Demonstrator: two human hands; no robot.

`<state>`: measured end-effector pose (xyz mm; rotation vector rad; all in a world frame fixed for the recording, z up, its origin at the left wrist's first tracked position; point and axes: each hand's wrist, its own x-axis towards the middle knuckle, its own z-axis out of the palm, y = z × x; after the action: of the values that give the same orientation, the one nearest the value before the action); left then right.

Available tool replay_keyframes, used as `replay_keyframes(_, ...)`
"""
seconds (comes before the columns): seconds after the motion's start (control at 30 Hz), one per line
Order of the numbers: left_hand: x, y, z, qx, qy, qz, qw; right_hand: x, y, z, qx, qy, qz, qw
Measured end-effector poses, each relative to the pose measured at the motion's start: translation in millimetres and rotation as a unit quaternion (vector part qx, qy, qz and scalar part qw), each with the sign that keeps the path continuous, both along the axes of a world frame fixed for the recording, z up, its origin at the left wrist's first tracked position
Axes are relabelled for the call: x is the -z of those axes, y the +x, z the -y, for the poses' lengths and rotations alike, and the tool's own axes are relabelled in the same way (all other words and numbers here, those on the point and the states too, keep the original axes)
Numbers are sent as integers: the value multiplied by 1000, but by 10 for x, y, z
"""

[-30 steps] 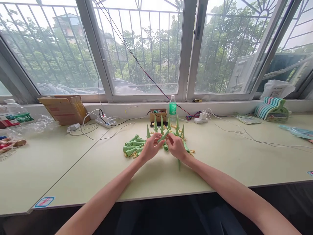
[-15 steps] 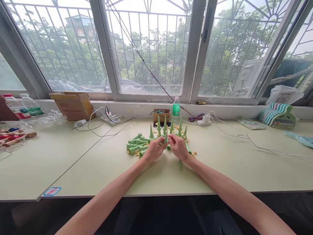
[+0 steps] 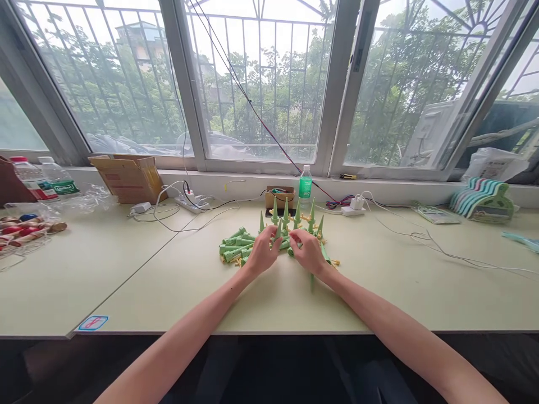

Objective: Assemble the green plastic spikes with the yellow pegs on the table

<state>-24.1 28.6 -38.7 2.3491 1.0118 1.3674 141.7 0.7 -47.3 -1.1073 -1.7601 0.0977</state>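
Note:
My left hand and my right hand meet over a heap of green plastic cone-shaped spikes on the pale table. My left hand pinches one green spike that points up between its fingers. The fingers of my right hand are curled close to that same spike; whether they grip it or a small yellow part I cannot make out. Several spikes stand upright in a row just behind my hands. More spikes with small yellow pieces lie to the right of my right hand.
An open cardboard box, a power strip with white cables, a small box and a green-labelled bottle line the window sill side. Cables trail right. Water bottles and wrapped items sit far left.
The view has shifted slightly to the left and up. My hands stayed together over the pile, and the spike in my left hand turned from slanting to more upright.

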Motion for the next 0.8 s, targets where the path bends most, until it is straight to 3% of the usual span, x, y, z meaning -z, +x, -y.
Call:
replay_keyframes(0.43, -96, -46, -14, -78, 15, 76, 994, 49, 13, -17, -1, -38, 139, 989)
replay_keyframes(0.8, -179, -45, 48, -84, -21, 77, 993, 44, 11, -8, -1, -39, 174, 984)
